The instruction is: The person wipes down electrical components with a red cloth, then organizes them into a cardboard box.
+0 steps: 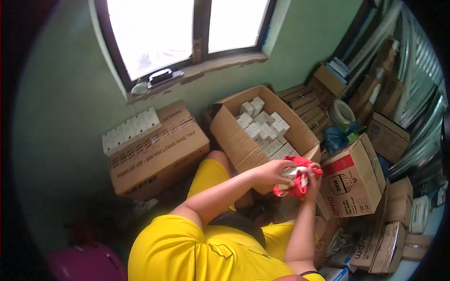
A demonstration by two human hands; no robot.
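Observation:
My left hand is closed on a small white box, partly covered by a red cloth. My right hand grips the cloth, which bunches around the box and hangs below it. Both hands are together in front of my body, just over the near edge of a large open cardboard box. Inside that carton are several white block-shaped boxes, some with round marks on their faces. My fingers and the cloth hide much of the held box.
On the left, a closed carton bears a row of white units. At right stands a carton printed 30W, with a blue plastic bag behind it. Long pipes lean in the right corner. A windowsill runs behind.

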